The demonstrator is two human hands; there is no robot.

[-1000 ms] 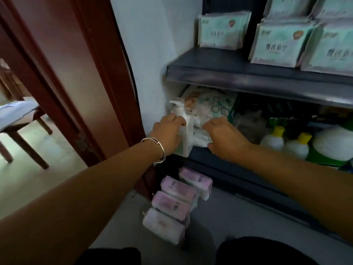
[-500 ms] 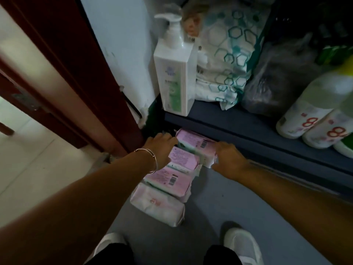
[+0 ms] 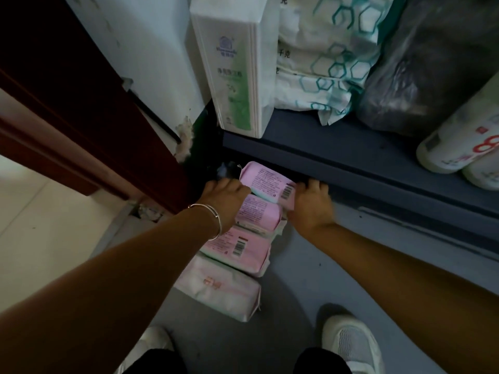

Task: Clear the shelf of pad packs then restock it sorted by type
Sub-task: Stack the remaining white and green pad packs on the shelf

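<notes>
i've got my left hand and right hand grasping the top pack on the floor row under the shelf; its slick wrapper could slip, scattering the row

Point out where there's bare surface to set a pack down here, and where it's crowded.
Bare grey floor lies right of the pink pad packs, running to the white shoe. The lower shelf has a bare front strip between the white bottle and the lying bottles. Its back is crowded with bags.
</notes>
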